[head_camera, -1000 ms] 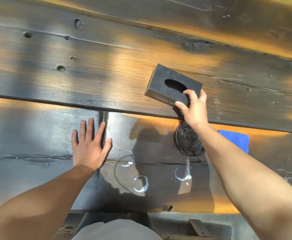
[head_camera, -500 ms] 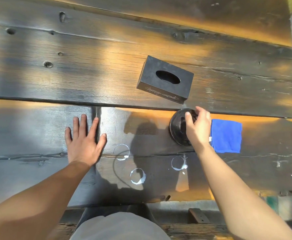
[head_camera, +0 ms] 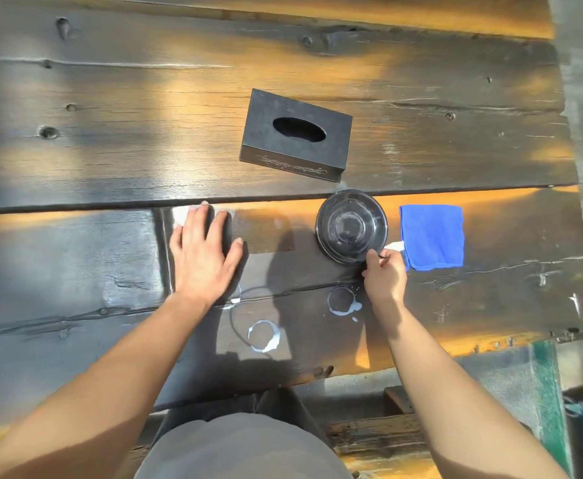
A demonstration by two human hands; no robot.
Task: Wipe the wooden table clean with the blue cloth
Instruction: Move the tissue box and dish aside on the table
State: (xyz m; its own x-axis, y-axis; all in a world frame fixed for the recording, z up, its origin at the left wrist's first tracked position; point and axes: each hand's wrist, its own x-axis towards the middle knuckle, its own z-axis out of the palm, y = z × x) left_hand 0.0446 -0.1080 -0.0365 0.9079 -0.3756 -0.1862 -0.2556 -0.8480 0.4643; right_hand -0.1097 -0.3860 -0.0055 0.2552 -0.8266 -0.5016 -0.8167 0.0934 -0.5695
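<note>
Left hand (head_camera: 205, 252) spread flat on the desk (head_camera: 110, 150); right hand (head_camera: 385, 274) pinching the glass dish's (head_camera: 351, 226) near rim, blue cloth (head_camera: 432, 236) just beside it.

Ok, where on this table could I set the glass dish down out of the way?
Free: the wooden table left of the black tissue box. Crowded: around the round glass dish, blue cloth and white ring stains.

You see warm, strong light glaring in orange and white patches on the dark desk (head_camera: 110, 98), brightest beyond the tissue box (head_camera: 296, 136). Your head and arms cast a hard shadow just nearer than that box. The planks bow near the edges; fine detail looks soft.
</note>
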